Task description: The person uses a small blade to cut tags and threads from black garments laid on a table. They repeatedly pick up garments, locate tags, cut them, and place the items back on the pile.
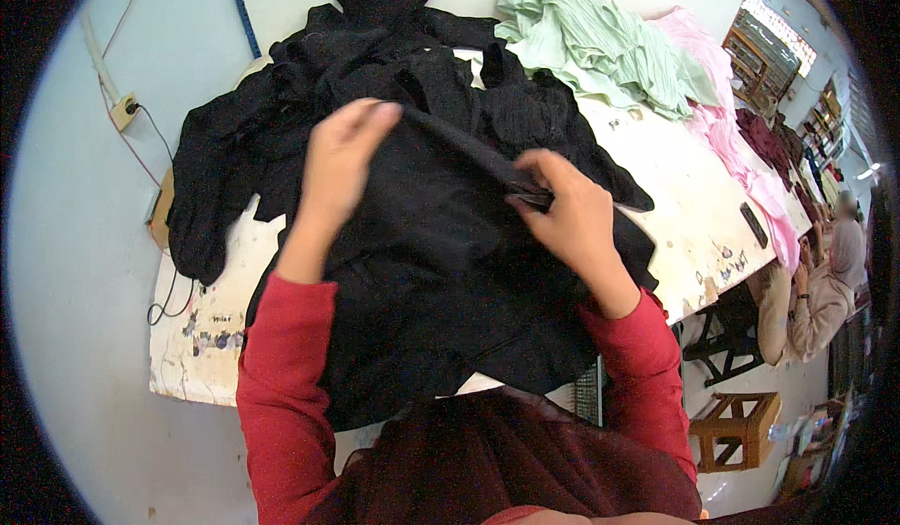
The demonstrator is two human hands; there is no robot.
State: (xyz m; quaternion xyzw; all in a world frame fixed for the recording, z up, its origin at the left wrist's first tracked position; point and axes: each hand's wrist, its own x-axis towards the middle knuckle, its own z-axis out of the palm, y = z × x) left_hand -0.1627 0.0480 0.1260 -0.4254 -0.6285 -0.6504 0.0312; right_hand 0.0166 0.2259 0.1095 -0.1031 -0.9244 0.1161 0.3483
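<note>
A black garment is spread across the near side of the table, with its lower part hanging toward me. My left hand is closed at the left end of its raised upper edge, thumb and fingers pinched together and slightly blurred. At the other end, my right hand grips a folded bit of the same edge between thumb and fingers. Between the two hands the edge runs as a slanting folded band. Just beyond them lies a heap of more black clothes, ribbed in places.
A pale green pleated cloth and a pink cloth lie on the white table at the back right. A dark phone rests near the right edge. A wall socket has a cable. Another person sits beyond a wooden stool.
</note>
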